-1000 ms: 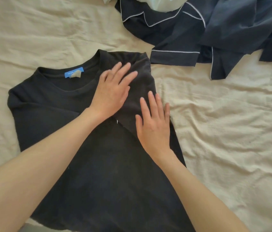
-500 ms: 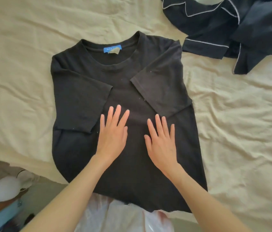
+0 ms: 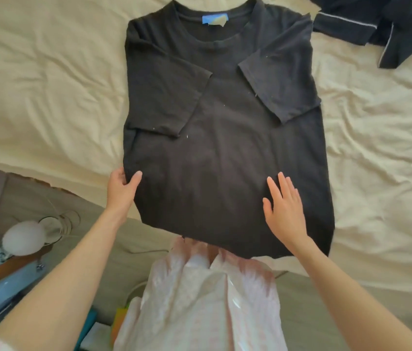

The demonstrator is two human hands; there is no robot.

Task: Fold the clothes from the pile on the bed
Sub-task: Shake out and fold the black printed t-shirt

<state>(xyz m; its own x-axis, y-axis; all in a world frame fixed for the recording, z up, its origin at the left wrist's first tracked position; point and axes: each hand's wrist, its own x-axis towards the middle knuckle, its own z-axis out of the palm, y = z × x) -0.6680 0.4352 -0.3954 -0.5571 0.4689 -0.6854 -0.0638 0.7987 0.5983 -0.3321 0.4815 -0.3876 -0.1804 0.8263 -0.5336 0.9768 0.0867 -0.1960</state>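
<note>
**A:** Cream bedsheet (image 3: 48, 79) fills most of the view, wrinkled, with the bed edge running across the lower left. We've got the black T-shirt (image 3: 225, 153) laid flat on it, collar away from us, hem hanging just over the edge nearest us.

**B:** Pile?

**A:** Dark navy clothes with white piping (image 3: 382, 26), top right corner, just beside the shirt's shoulder. Not yet folded.

**B:** Step?

**A:** We'd judge mid-fold on the shirt. Both short sleeves lie turned in over the chest, so the body is a rough rectangle. Lengthwise folds not done.

**B:** Hands?

**A:** Left hand (image 3: 121, 191) grips the lower left side edge: thumb on top of the cloth, fingers tucked behind it. Right hand (image 3: 284, 209) lies flat on the lower right of the body, fingers straight and slightly spread, holding nothing.

**B:** Next?

**A:** Probably bring the hem up toward the collar, or turn the left side in. Either way our right hand needs its own hold on the hem or edge, matched to the left, so the fold lands square and the sleeves don't slip out.

**B:** Risk?

**A:** Hem overhangs the edge; a one-sided pull could skew the shirt.
</note>
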